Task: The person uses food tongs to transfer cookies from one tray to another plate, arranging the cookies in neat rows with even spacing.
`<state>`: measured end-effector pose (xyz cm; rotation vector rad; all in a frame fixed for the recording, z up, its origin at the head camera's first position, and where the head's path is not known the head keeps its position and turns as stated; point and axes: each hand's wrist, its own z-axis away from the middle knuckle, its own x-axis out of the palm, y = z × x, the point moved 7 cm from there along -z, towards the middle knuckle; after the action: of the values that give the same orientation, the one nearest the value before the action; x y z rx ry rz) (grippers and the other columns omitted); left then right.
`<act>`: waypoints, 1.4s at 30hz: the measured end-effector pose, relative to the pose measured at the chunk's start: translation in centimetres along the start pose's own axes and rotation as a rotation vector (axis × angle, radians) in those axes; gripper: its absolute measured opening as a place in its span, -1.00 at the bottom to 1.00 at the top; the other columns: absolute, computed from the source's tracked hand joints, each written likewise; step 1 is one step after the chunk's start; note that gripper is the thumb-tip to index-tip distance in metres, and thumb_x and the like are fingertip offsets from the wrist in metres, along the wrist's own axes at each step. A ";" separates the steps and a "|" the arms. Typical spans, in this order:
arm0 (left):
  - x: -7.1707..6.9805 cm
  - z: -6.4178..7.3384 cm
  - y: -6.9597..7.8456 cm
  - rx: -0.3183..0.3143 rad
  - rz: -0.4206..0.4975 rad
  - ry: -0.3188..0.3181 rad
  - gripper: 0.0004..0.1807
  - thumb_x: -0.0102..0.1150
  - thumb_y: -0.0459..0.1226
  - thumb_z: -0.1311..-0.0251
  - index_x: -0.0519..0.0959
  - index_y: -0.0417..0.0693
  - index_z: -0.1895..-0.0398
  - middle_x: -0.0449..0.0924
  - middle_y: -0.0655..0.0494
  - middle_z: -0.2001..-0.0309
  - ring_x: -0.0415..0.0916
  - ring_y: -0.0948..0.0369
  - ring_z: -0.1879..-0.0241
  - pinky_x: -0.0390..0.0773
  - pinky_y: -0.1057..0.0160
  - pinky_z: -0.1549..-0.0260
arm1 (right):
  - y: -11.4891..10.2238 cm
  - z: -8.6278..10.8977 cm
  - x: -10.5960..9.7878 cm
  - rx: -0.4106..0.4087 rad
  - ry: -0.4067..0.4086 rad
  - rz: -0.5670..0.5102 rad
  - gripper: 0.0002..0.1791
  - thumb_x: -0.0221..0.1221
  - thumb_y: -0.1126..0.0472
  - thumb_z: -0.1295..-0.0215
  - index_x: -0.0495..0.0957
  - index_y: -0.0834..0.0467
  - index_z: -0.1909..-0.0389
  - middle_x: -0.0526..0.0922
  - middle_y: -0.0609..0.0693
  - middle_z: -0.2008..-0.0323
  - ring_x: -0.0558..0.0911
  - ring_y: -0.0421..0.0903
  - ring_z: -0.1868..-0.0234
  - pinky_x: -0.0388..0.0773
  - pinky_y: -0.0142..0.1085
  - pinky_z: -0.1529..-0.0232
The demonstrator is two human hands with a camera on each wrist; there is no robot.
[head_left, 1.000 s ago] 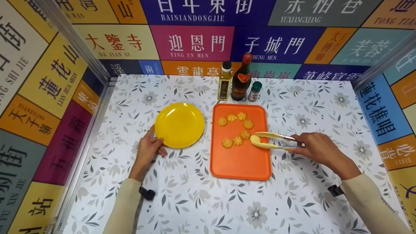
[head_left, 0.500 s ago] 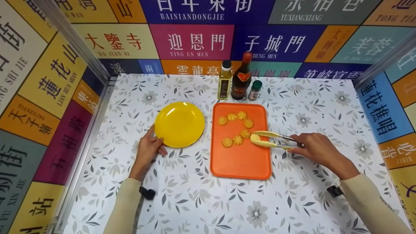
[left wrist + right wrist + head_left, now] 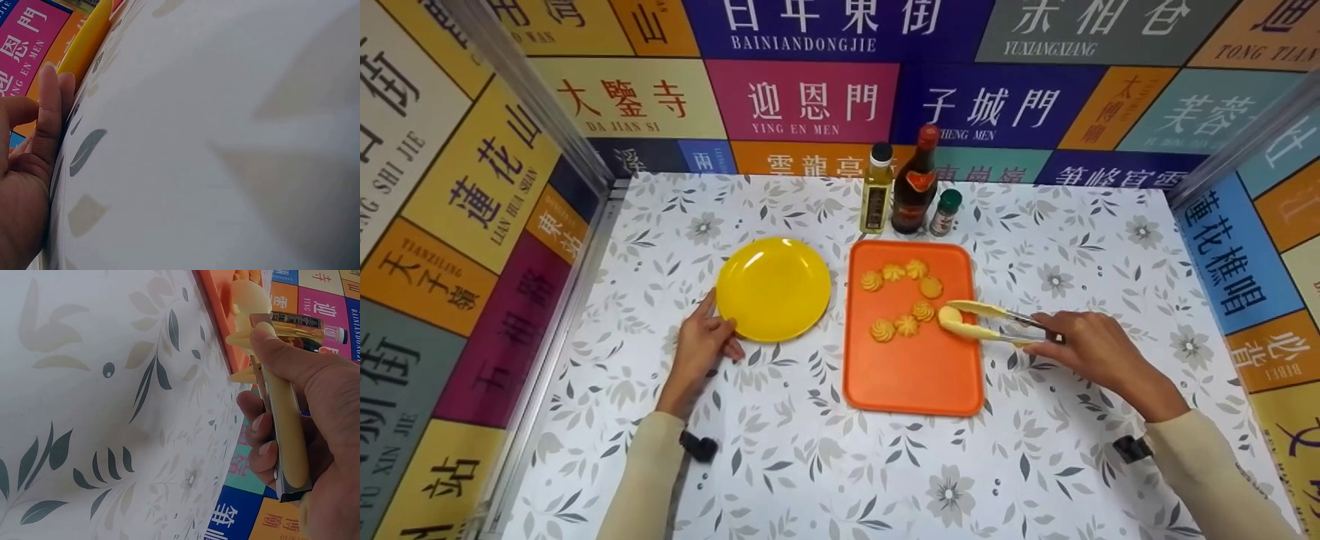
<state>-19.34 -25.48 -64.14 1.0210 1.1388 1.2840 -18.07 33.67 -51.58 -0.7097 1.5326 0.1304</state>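
Observation:
My left hand (image 3: 703, 334) rests at the near left edge of a yellow plate (image 3: 774, 289), with thumb and forefinger touching its rim. The left wrist view shows extended fingers beside the plate (image 3: 90, 39). My right hand (image 3: 1091, 345) grips metal tongs (image 3: 997, 322) with pale yellow tips. The tips lie either side of a pale round cookie (image 3: 949, 316) at the right of an orange tray (image 3: 913, 379); whether they squeeze it cannot be told. In the right wrist view, thumb and fingers curl round the tongs (image 3: 289, 433). Several swirled cookies (image 3: 906, 325) lie on the tray in two rows.
Behind the tray stand an oil bottle (image 3: 876, 191), a dark red-capped bottle (image 3: 915, 184) and a green-capped shaker (image 3: 946, 214). A leaf-patterned cloth (image 3: 840, 480) covers the table. Panels with printed lettering (image 3: 810, 101) enclose the back and sides.
The tongs and right hand have barely shifted, and the pale cookie stays between the tips. The left hand remains by the plate. The view itself moves slightly.

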 end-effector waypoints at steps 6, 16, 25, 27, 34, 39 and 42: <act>0.0 0.0 0.0 -0.001 -0.004 -0.002 -0.15 0.20 -0.33 -0.61 0.05 -0.04 -0.82 0.70 -0.35 0.40 0.70 0.04 0.58 0.82 0.17 0.48 | -0.3 -0.7 -0.1 -0.016 0.015 0.000 -0.49 0.60 0.08 -0.25 0.82 0.21 -0.17 0.66 -0.19 0.46 0.36 -0.32 0.56 0.31 -0.32 0.51; -0.1 -0.1 0.1 0.023 -0.044 -0.010 -0.17 0.20 -0.34 -0.61 0.08 -0.04 -0.81 0.71 -0.36 0.41 0.72 0.05 0.57 0.82 0.20 0.47 | -1.2 -2.6 -0.2 -0.061 0.057 -0.003 -0.49 0.62 0.11 -0.20 0.82 0.21 -0.14 0.69 -0.11 0.46 0.51 -0.24 0.53 0.43 -0.27 0.52; -0.1 -0.2 0.1 -0.009 -0.040 -0.004 -0.16 0.21 -0.33 -0.61 0.07 -0.01 -0.82 0.72 -0.33 0.37 0.71 0.00 0.55 0.83 0.18 0.44 | -2.3 -4.4 0.1 -0.105 0.065 -0.017 -0.54 0.61 0.13 -0.22 0.82 0.19 -0.11 0.72 -0.07 0.44 0.59 -0.15 0.50 0.53 -0.20 0.47; -0.1 -0.3 0.2 -0.008 -0.033 -0.006 -0.16 0.21 -0.33 -0.60 0.07 -0.02 -0.82 0.72 -0.33 0.38 0.72 0.00 0.56 0.83 0.17 0.45 | -2.5 -4.8 0.2 -0.116 0.070 -0.016 -0.54 0.61 0.12 -0.23 0.81 0.19 -0.11 0.73 -0.06 0.44 0.59 -0.14 0.50 0.53 -0.19 0.47; 0.1 -0.4 0.3 -0.011 -0.010 -0.016 -0.15 0.20 -0.35 -0.60 0.05 -0.04 -0.82 0.71 -0.33 0.37 0.71 0.00 0.57 0.83 0.13 0.46 | -2.8 -6.1 0.7 -0.113 0.051 -0.038 -0.53 0.58 0.10 -0.28 0.80 0.22 -0.15 0.73 -0.03 0.43 0.56 -0.16 0.52 0.50 -0.21 0.48; 0.1 -0.2 0.2 0.002 -0.004 -0.024 -0.16 0.18 -0.37 -0.60 0.04 -0.05 -0.82 0.71 -0.35 0.38 0.71 0.03 0.58 0.82 0.17 0.48 | -3.2 -7.0 0.9 -0.107 0.034 -0.048 -0.52 0.57 0.10 -0.31 0.79 0.24 -0.18 0.75 0.01 0.41 0.55 -0.16 0.52 0.48 -0.24 0.51; 0.1 -0.1 0.1 0.019 0.016 -0.028 -0.16 0.16 -0.41 -0.59 0.05 -0.08 -0.81 0.70 -0.39 0.39 0.71 0.03 0.59 0.81 0.18 0.51 | -3.5 -7.6 0.9 -0.105 0.027 -0.051 -0.53 0.55 0.11 -0.34 0.79 0.23 -0.19 0.76 0.02 0.40 0.54 -0.16 0.51 0.46 -0.25 0.52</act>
<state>-19.51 -25.35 -64.08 1.0609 1.1257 1.2694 -22.78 26.83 -50.40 -0.8358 1.5404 0.1646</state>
